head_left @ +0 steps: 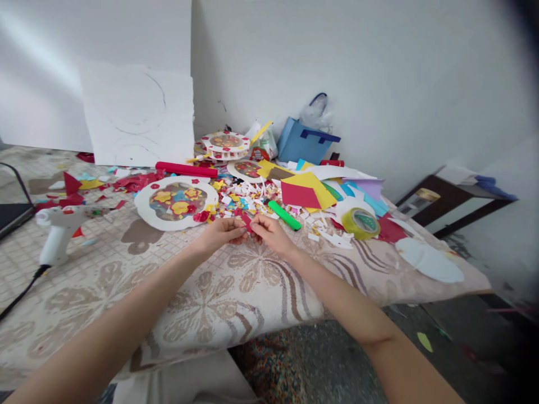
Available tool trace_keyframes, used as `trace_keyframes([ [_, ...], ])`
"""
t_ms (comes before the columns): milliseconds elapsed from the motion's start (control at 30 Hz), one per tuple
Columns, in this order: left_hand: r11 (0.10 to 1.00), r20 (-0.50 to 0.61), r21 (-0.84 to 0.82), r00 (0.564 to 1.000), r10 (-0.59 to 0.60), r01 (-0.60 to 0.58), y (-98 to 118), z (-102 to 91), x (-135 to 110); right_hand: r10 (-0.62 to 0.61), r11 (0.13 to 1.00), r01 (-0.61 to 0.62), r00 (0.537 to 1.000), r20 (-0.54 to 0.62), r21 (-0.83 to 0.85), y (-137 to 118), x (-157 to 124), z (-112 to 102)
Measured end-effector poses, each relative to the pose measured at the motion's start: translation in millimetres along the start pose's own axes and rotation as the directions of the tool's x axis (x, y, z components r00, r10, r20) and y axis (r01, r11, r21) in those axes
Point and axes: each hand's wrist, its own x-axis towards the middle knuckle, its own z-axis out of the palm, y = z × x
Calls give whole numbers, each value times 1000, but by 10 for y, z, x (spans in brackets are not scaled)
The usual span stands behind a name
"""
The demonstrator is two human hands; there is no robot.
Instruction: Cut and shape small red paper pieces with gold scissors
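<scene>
Both hands meet above the near part of the table, pinching a small red paper piece (246, 221) between them. My left hand (225, 232) has its thumb and fingertips closed on the piece's left side. From the other side, my right hand (269, 231) grips it with fingers pressed together. Just beyond the right hand lies a green box cutter (284, 215). To the left is a white scalloped ring (145, 209) decorated with yellow and red paper flowers. Scraps of white, yellow and red paper (248, 193) spread behind the hands.
A white hot glue gun (59, 233) with a black cord stands at left. Yellow tape (361, 223), coloured sheets (309, 192) and a white oval (429, 260) lie at right. Behind are a red roll (186, 169), a tiered flowered piece (226, 143) and a blue bag (305, 141).
</scene>
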Motion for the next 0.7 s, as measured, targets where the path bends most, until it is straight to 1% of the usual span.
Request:
trace_keyframes([
  [100, 995, 1, -94, 999, -35, 35, 6, -6, -6, -44, 998, 43, 999, -16, -35, -6, -10, 7],
  [200, 981, -1, -185, 998, -61, 60, 13, -25, -7, -190, 977, 185, 981, -42, -101, -36, -27, 0],
  [267, 972, 4, -221, 997, -80, 79, 20, -34, -10, -275, 946, 270, 961, -6, -178, -73, -38, -19],
  [333, 968, 11, -234, 996, -94, 93, 26, -39, -14, -315, 913, 316, 948, 49, -258, -112, -45, -45],
  [400, 968, 15, -228, 995, -103, 104, 27, -42, -16, -336, 885, 344, 938, 81, -313, -135, -45, -72],
  [500, 977, 34, -185, 994, -99, 104, 16, -52, -10, -356, 861, 367, 929, 98, -353, -133, -36, -98],
  [700, 998, 41, -36, 998, -49, 51, -4, -52, -3, -374, 856, 378, 924, 84, -352, -91, -23, -90],
])
